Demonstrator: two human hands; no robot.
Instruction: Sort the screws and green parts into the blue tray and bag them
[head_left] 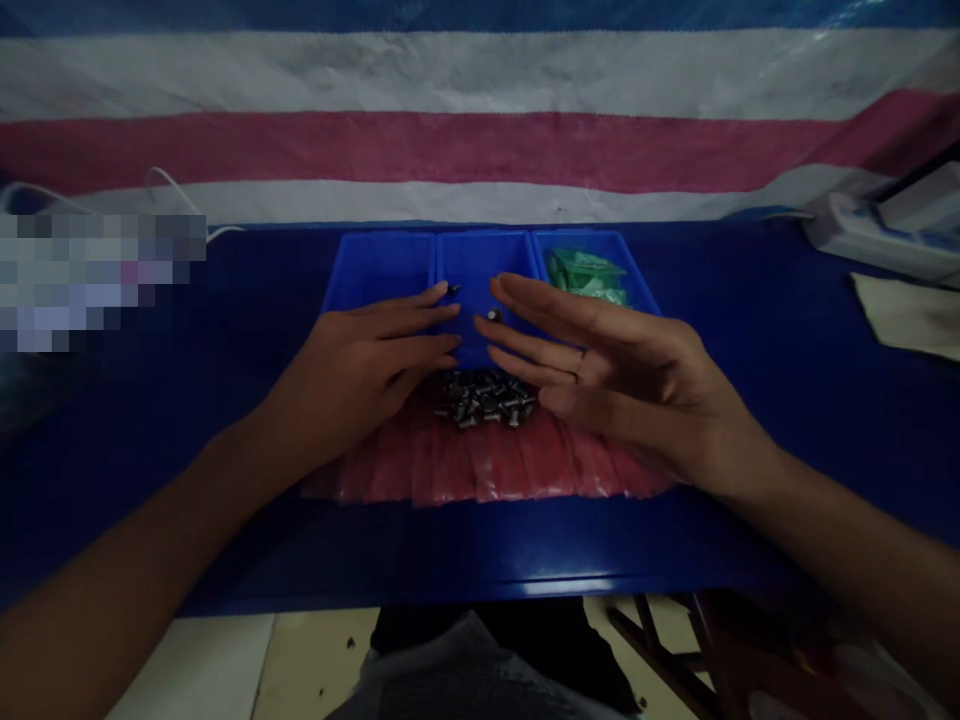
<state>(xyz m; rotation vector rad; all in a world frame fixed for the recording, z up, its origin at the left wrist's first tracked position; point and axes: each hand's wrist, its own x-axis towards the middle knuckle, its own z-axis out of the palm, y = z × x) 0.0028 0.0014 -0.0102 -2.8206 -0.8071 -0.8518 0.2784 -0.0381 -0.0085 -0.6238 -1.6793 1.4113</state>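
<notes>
My left hand reaches over the front of the blue bins, palm down, fingers stretched out and holding nothing. Opposite it, my right hand is turned palm inward with its fingers apart, also with nothing in it. A pile of small dark metal screws lies between and just below the hands. The pile rests on a row of red plastic bags. Two small pieces, probably screws, show in the middle blue bin, one near each hand's fingertips.
The left blue bin stands beside the middle one. Green plastic packets fill part of the right blue bin. A white power strip and a pale cloth or paper lie at the right. The blue table's front edge is near my lap.
</notes>
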